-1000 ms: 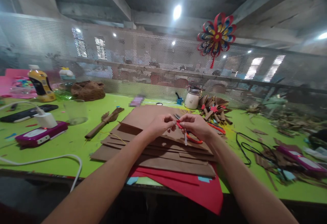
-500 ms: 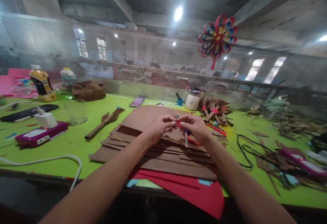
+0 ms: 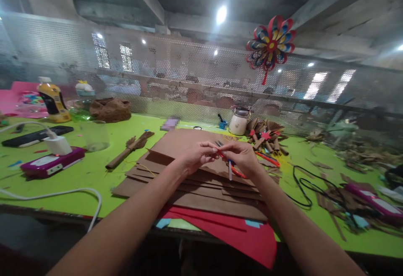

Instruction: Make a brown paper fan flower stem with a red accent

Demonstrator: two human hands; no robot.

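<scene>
Over a stack of brown paper (image 3: 185, 143), both my hands meet at a small red paper piece (image 3: 221, 153). My left hand (image 3: 201, 156) pinches it between thumb and fingertips. My right hand (image 3: 241, 156) also has its fingers closed on the red piece, from the other side. Orange-handled scissors (image 3: 238, 173) show under and beside my right hand, blade tips poking out at the upper left; whether the hand touches them I cannot tell. A thin pale stick (image 3: 230, 172) hangs or lies just below that hand. Red paper sheets (image 3: 252, 242) lie beneath the brown stack at the table's front edge.
Left are a rolled brown paper bundle (image 3: 130, 150), a clear cup (image 3: 96, 135), a purple power strip (image 3: 52, 162) and a yellow bottle (image 3: 54, 101). Behind stands a lidded jar (image 3: 238, 122) beside brown bundles with red stars (image 3: 266, 135). A black cord (image 3: 302, 181) and paper scraps lie right.
The view has shifted slightly. My hands stay together at the red piece, with my right fingers turned a little and more of the scissor blades showing.
</scene>
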